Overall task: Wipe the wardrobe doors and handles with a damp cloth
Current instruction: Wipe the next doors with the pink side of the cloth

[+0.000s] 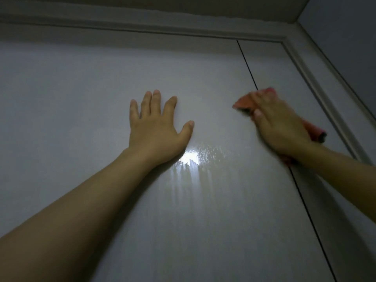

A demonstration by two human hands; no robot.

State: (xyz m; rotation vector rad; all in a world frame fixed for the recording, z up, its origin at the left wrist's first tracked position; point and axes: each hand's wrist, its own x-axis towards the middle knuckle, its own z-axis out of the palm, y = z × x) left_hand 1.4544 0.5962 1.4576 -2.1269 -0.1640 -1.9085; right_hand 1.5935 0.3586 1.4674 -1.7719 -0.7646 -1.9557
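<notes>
A pale grey wardrobe door (101, 82) fills the view, seen from below. My left hand (156, 127) lies flat on it, fingers straight and spread. My right hand (278, 123) presses a pink cloth (244, 101) against the door over the dark seam (247, 64) between this door and a narrower door (272, 66) to the right. The hand is blurred and covers most of the cloth; pink ends stick out above the fingers and past the wrist. A wet streaky patch (195, 159) shines below my left hand. No handle is in view.
A moulded frame (142, 25) runs along the top of the doors and down the right side (317, 86). The ceiling sits above it, and a darker side wall (345, 37) stands at the far right.
</notes>
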